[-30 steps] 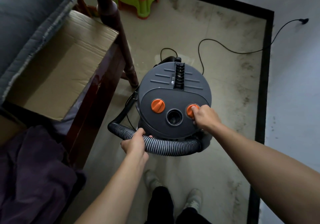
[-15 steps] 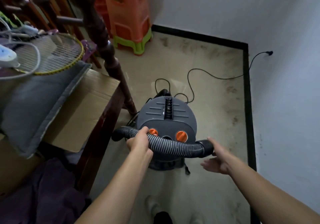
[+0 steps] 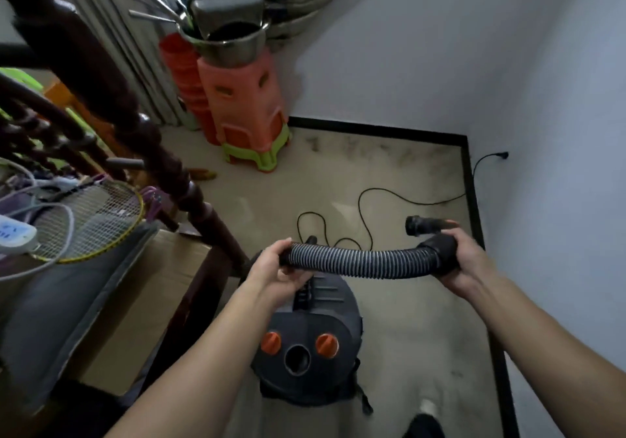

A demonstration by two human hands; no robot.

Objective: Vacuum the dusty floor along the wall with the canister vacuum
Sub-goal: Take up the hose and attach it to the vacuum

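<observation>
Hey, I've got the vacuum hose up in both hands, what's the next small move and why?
Probably lower the right hand so the nozzle tips down to the floor by the black baseboard. It and the left hand hold the hose in the air above the canister, the nozzle's mouth faces sideways, and dark dust smudges lie along that edge.

Ribbed plastic hose (image 3: pixel 355 261), matt plastic vacuum (image 3: pixel 311 346), glossy dark wood post (image 3: pixel 189 193), shiny metal basin (image 3: pixel 233 50)

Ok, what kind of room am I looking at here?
Probably a cluttered storage corner in a home: stacked plastic stools topped with metal pans, a badminton racket lying on a grey cushion, and a dusty floor against bare walls.
</observation>
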